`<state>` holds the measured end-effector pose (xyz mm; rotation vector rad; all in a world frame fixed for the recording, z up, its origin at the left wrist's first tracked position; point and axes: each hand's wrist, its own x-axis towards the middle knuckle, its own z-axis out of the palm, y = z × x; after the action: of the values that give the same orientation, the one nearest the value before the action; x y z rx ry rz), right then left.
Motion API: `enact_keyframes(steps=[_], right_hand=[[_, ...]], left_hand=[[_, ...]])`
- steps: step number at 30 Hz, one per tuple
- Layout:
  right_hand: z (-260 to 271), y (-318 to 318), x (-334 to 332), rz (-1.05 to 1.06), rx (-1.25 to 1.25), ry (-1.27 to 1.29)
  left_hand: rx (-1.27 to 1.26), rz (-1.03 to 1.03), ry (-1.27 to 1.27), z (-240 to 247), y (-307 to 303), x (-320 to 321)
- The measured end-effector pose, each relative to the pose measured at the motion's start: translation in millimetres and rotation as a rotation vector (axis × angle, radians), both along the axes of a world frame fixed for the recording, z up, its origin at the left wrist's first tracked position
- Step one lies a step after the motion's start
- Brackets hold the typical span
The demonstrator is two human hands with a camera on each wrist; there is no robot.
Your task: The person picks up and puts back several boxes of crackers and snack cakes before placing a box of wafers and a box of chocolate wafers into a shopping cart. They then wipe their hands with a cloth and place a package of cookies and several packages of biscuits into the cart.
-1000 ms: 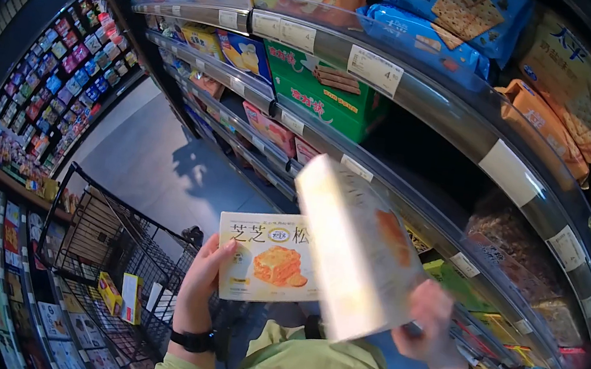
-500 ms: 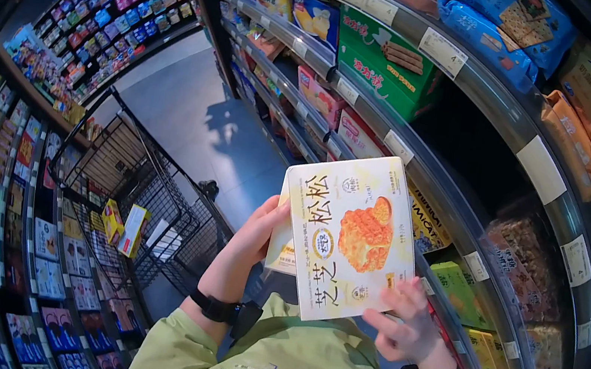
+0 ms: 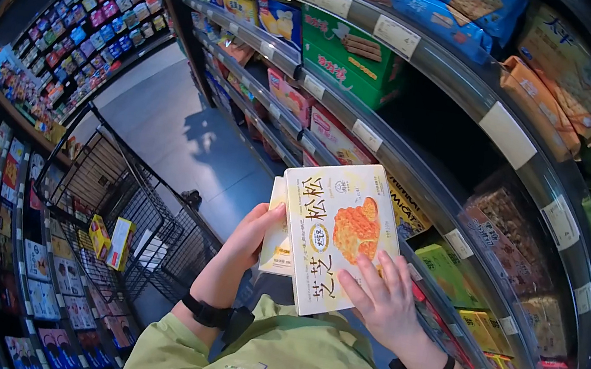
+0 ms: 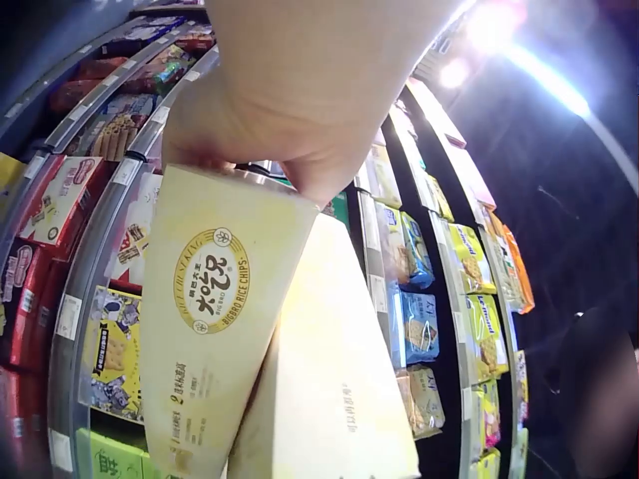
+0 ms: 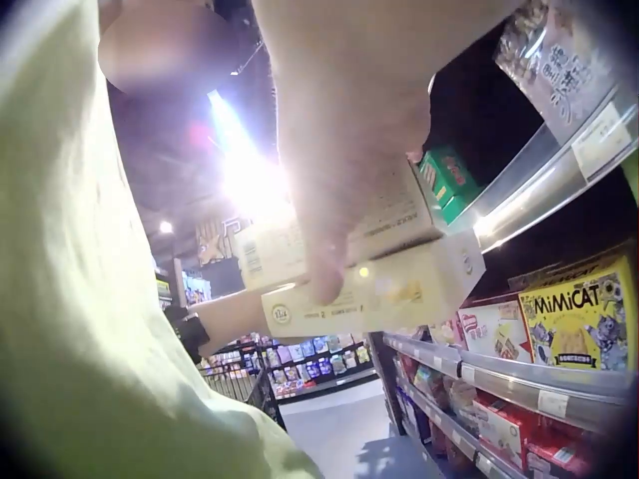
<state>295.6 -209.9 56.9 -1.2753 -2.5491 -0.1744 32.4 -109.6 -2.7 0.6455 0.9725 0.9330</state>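
Two pale yellow rice chips boxes are held together in front of the chest. The front box (image 3: 337,239) shows an orange snack and black lettering, tilted in the head view. Behind it and mostly hidden, the rear box (image 3: 278,246) sticks out at the left. My left hand (image 3: 252,233) grips both along their left side, thumb at the front box's edge. In the left wrist view their narrow sides show, one printed "rice chips" (image 4: 215,289). My right hand (image 3: 390,303) rests extended fingers on the front box's lower right face.
A shopping cart (image 3: 94,190) stands at the left, holding yellow packages (image 3: 99,236). Snack shelves (image 3: 419,58) curve along the right, with green boxes (image 3: 344,55) and a dark gap beside them. More shelves (image 3: 36,254) line the left side. Grey floor (image 3: 190,124) runs ahead.
The front box, blurred and swung at the right a second ago, came in front of the other box. Since half a second ago, the right fingers have shifted farther onto its face.
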Motion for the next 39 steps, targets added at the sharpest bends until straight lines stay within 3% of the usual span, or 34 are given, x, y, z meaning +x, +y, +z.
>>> enact_keyframes(steps=[3, 6, 8, 10, 12, 14, 16, 24, 30, 33, 36, 39], right_hand=[[-4, 5, 9, 0.061, 0.083, 0.105], [0, 6, 19, 0.046, -0.068, 0.687], [-13, -5, 14, 0.001, -0.435, 1.555], [-3, -3, 18, -0.045, -0.522, 1.694], [7, 2, 18, -0.022, -0.824, 2.016], [-5, 4, 20, -0.025, -0.868, 2.041], [-8, 5, 17, -0.018, -0.883, 1.989], [-20, -1, 17, -0.026, -0.934, 1.953], [-28, -2, 14, -0.103, -1.001, 1.716], [-20, -3, -1, -0.075, -0.765, 1.694], [-16, -4, 2, -0.05, -0.738, 1.595], [-18, -4, 6, -0.087, -0.72, 1.659]], left_hand=[[0.011, 0.009, 0.151, 4, -2, 2], [0.061, 0.051, 0.194, 0, -4, -2], [0.111, 0.102, 0.239, -4, -6, -4], [0.144, 0.101, 0.17, 0, -9, -3], [0.179, 0.105, 0.094, 6, -12, -2], [0.168, 0.138, -0.083, 12, -14, 0], [0.165, 0.148, -0.098, 15, -15, -4], [0.213, 0.14, -0.055, 13, -19, -10], [0.232, 0.163, 0.056, 24, -16, -8], [0.216, 0.191, 0.067, 22, -13, -5], [0.186, 0.192, 0.039, 19, -8, -4], [0.184, 0.202, 0.029, 23, -2, -5]])
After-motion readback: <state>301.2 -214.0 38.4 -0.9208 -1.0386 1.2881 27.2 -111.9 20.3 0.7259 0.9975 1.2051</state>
